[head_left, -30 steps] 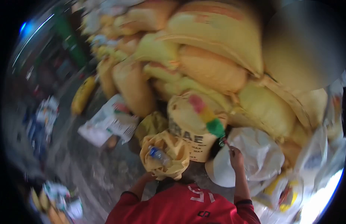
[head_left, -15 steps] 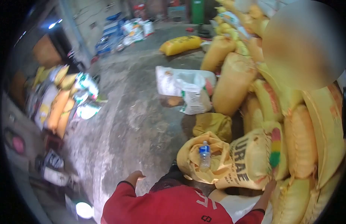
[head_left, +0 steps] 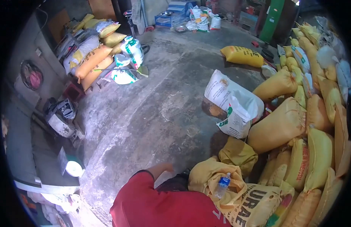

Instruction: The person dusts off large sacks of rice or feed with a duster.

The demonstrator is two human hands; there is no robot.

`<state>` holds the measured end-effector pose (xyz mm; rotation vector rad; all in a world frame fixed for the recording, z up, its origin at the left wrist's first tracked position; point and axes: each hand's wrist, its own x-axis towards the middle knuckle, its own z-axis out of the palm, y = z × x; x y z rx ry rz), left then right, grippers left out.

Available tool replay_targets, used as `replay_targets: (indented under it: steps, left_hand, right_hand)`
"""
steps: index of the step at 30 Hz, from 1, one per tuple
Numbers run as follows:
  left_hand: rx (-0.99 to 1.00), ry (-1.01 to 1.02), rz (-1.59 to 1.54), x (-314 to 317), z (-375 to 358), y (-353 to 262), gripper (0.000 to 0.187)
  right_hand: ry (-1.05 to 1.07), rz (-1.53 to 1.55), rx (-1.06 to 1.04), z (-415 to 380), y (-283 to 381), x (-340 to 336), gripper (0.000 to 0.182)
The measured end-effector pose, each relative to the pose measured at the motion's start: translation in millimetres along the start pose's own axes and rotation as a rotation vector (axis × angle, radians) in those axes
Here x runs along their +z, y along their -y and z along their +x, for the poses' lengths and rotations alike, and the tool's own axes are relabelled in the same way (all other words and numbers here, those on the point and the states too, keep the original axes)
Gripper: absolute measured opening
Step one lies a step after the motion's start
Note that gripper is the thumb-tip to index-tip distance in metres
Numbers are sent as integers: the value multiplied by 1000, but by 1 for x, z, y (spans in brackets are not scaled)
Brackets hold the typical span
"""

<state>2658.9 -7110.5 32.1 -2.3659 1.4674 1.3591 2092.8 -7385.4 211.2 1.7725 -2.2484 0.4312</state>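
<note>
My left hand (head_left: 167, 167) hangs beside my red-sleeved body, above the concrete floor near my dark trousers. It is small and smeared, so its fingers cannot be made out; no object shows in it. My right hand is out of view. Close in front of me stands a yellow sack (head_left: 205, 170) with a loose, folded top. A clear plastic bottle (head_left: 223, 185) with a blue label and cap rests tilted on its folds. Against it leans a printed sack (head_left: 255, 204) with large dark letters. A darker yellow sack (head_left: 239, 153) lies crumpled just beyond.
Filled yellow sacks (head_left: 296, 162) are piled along the right. An open white sack (head_left: 241, 106) stands on the floor (head_left: 145, 121). Another yellow sack (head_left: 241, 56) lies farther back. More sacks (head_left: 93, 62) are stacked at the far left, near a green-and-white round object (head_left: 73, 168).
My view has swung left, shifting the sacks and bottle to the right and lower. My right hand, earlier by the printed sack's edge, has left view. My left arm remains beside my body.
</note>
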Motion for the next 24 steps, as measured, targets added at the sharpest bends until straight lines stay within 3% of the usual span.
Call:
replay_targets:
  steps: [1, 3, 4, 6, 7, 9, 10, 11, 13, 16, 18, 19, 23, 24]
  left_hand:
    - [4, -28, 23, -12, 9, 7, 43]
    - [-203, 21, -289, -61, -5, 4, 37]
    - [-210, 10, -302, -70, -11, 12, 37]
    - [-205, -254, -454, -78, -28, 31, 34]
    - [-219, -267, -470, -79, -44, 37, 34]
    - [-267, -384, -275, -69, -85, 45, 37]
    - [-289, -398, -306, -55, -103, 52, 37]
    - [-372, -394, -351, -38, -124, 61, 40]
    - [-499, -326, -420, 3, -165, 83, 47]
    - [-491, -240, -376, 84, -230, 95, 59]
    - [-588, -215, -453, 144, -258, 109, 68]
    - [-650, -168, -527, 160, -271, 113, 70]
    - [-822, -116, -779, 217, -284, 153, 72]
    - [-840, -125, -802, 219, -289, 171, 72]
  right_hand:
    - [-6, 43, -38, -4, 16, -2, 33]
    - [19, 141, -131, -10, 49, 4, 35]
    - [56, 188, -178, -16, 64, 9, 36]
    - [172, 299, -268, -29, 99, 21, 38]
    - [251, 354, -317, -35, 119, 28, 39]
    - [421, 444, -440, -50, 161, 46, 41]
    - [496, 605, -562, -55, 178, 75, 42]
    - [546, 560, -613, -69, 211, 70, 42]
    - [1040, 895, -412, -103, 275, 52, 46]
    - [1125, 1043, -561, -177, 361, 10, 54]
    - [1273, 1303, -709, -230, 412, -19, 58]
    - [1196, 1122, -931, -249, 435, -12, 59]
    - [1328, 1016, -1248, -324, 523, -47, 60]
    - [1379, 850, -1319, -337, 549, -36, 62]
